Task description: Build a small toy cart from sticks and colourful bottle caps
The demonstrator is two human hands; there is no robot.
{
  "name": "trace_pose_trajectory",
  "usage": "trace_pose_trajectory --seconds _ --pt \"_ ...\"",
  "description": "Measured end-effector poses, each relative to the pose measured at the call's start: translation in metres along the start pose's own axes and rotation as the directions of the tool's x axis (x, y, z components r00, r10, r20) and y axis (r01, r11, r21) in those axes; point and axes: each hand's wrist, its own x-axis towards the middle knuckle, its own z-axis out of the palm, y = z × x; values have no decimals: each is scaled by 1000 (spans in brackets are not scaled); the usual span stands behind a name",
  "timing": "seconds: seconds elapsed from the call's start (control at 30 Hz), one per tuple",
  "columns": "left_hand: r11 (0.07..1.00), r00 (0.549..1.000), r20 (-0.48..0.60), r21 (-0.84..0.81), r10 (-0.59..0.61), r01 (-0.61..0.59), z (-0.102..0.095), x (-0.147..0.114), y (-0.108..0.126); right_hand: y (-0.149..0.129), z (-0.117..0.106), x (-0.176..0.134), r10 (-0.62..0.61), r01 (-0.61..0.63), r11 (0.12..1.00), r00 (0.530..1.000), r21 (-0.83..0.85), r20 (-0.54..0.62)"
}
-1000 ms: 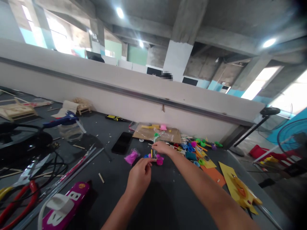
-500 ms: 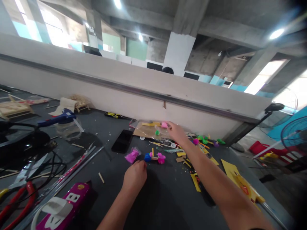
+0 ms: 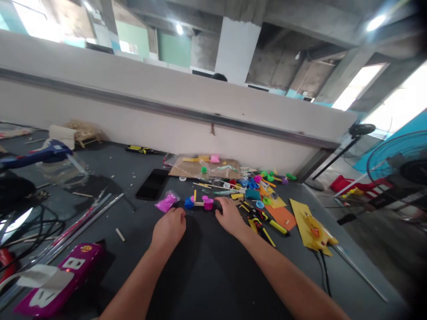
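My left hand [image 3: 169, 226] rests on the dark table with its fingers curled, just below a clear bag of pink modelling clay [image 3: 167, 201]. Whatever its fingers may hold is hidden. My right hand [image 3: 229, 216] lies with thumb and fingers apart, close to the right end of a small stick assembly [image 3: 199, 204]. That assembly has a blue lump [image 3: 189, 203] at its left end, pink lumps [image 3: 208, 203] at its right and an upright yellow stick. Whether the right fingertips touch the pink end, I cannot tell. Behind, a pink lump [image 3: 215, 158] sits on the cardboard [image 3: 187, 168].
A black phone [image 3: 152, 184] lies left of the clay bag. Pliers [image 3: 262, 222], orange paper [image 3: 282, 218] and a yellow glue gun [image 3: 316, 233] are on the right. A purple power strip [image 3: 71, 271] stands front left. A low partition [image 3: 150, 129] closes the back.
My right hand has come back from the pink lump on the cardboard to beside the stick assembly. The left hand stays curled near the clay bag. The view has shifted.
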Motion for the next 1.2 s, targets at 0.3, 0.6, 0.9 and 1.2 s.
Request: trace_pose_trajectory --seconds 0.3,0.6,0.9,1.2 --pt "999 1000 16 31 18 -19 -4 1 2 6 -31 -63 -155 232 965 881 -123 447" --pt "999 995 92 28 37 -39 -1 -3 10 9 -22 -55 -100 169 974 916 -148 389" --pt "999 995 96 13 35 -37 -3 -3 9 16 -19 -28 -19 94 975 939 -202 342" --pt "999 999 45 46 13 -15 -6 4 0 15 -31 -56 -103 186 967 911 -175 399"
